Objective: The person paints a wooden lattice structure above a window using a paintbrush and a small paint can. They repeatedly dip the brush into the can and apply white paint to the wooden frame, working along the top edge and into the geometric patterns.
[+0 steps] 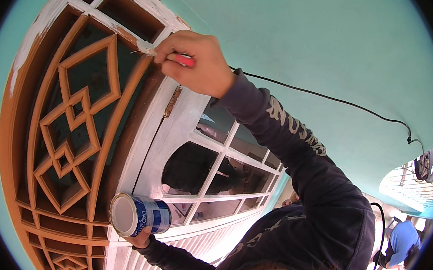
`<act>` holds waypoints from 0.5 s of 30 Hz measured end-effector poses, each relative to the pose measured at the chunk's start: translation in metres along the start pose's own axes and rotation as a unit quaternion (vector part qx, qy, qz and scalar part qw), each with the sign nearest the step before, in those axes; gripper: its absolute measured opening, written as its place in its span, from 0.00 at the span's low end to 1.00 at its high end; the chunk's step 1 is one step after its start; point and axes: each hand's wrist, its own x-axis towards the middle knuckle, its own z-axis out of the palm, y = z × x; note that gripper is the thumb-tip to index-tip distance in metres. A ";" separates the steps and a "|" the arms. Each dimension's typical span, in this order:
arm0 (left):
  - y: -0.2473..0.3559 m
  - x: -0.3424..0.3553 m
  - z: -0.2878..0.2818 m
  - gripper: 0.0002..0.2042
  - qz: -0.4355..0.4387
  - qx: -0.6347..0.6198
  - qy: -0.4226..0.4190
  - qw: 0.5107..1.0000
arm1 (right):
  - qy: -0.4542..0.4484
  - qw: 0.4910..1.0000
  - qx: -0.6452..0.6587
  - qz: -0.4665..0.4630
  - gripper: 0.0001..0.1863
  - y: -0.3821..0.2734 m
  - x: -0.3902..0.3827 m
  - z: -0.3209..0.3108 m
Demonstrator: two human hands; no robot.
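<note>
A: What takes up most of the view?
B: A green wall (290, 34), then a brown lattice panel (92, 127) whose outer edge carries patchy white. Along its right edge runs a white-framed leaf (174, 130) with glass panes.

A: And the hands?
B: The right hand (191, 61) is up at the panel's upper right corner, fingers closed around a brush (183, 60). The blue-labelled can (154, 217) is lower, near the panel's lower right corner — the left hand (141, 237) grips it from beneath, with its pale inside showing.

A: So which step is this?
B: Brushing white onto the frame, I'd judge. The bristles seem to touch the whitened wood at that corner, though the fingers hide part of the brush.

A: What does the next move call for?
B: Probably a short, steady stroke along that edge, kept off the glass and off the rusty hinge (172, 102) on the seam just below. The can would need to stay level meanwhile — the fisheye bend keeps me from telling how far it tilts, or how much is in it.
</note>
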 end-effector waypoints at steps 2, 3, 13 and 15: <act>-0.005 0.000 -0.002 0.54 0.012 0.000 -0.005 1.000 | 0.046 0.992 0.039 0.106 0.08 -0.001 0.000 -0.010; -0.006 0.000 -0.003 0.52 0.018 0.000 -0.007 1.000 | 0.068 0.983 0.059 0.158 0.08 -0.002 0.003 -0.013; -0.006 0.000 -0.007 0.58 0.000 0.017 -0.012 1.000 | 0.165 0.917 0.210 0.295 0.08 0.022 0.012 -0.010; -0.008 0.001 -0.008 0.57 -0.005 0.012 -0.018 1.000 | 0.190 0.911 0.208 0.301 0.08 0.020 0.014 -0.012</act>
